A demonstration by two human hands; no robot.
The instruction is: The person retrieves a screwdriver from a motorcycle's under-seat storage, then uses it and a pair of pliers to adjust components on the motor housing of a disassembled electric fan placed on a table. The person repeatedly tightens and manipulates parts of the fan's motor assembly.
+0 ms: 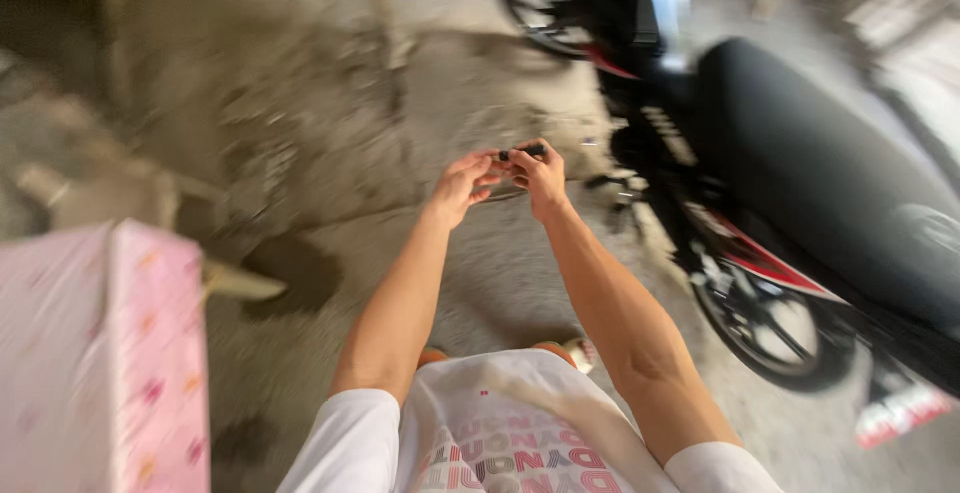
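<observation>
Both hands, left hand (462,185) and right hand (541,177), pinch a small dark object (524,153) with closed fingers; steadying it between the fingertips seems wise, motorcycle (800,183) just beside the right hand.

Both arms outstretched, left hand (462,185) and right hand (540,177) together, fingers curled, fingertips nearly touching.

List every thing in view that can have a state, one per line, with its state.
Left hand: raised, fingertips touching the small dark tool.
Right hand: closed around the small dark tool.
Small dark tool: held level between both hands, too blurred to identify.
Motorcycle: parked upright on the right, nobody on it.
Pink box: standing on the floor, closed.
</observation>
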